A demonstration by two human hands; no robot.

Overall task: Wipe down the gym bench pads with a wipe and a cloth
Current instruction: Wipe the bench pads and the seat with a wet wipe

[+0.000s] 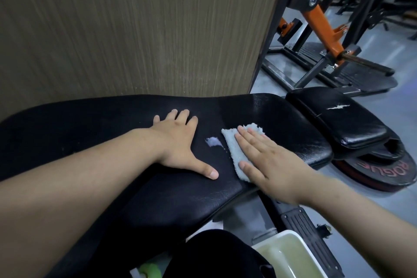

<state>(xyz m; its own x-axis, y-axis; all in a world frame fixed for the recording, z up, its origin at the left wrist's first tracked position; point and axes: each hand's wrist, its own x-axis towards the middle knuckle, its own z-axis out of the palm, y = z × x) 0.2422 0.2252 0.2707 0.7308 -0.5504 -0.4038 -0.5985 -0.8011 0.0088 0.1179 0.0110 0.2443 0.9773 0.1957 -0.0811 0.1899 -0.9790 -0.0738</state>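
Note:
A long black bench pad (112, 124) runs across the view, with a smaller black seat pad (334, 120) beyond its right end. My left hand (180, 142) lies flat on the long pad, fingers spread, holding nothing. My right hand (266, 156) presses flat on a light blue-grey cloth (234, 147) lying on the pad. Between the two hands sits a small whitish patch (214, 141) on the black surface; whether it is a tear or a wet smear is unclear. The seat pad has a white tear on top.
A wood-grain wall (135, 29) stands right behind the bench. An orange and black gym machine (327, 29) occupies the far right, and a weight plate (383, 171) lies on the grey floor. A white basin of yellowish liquid (291, 255) sits below the bench, and a green object (150, 271) at the bottom edge.

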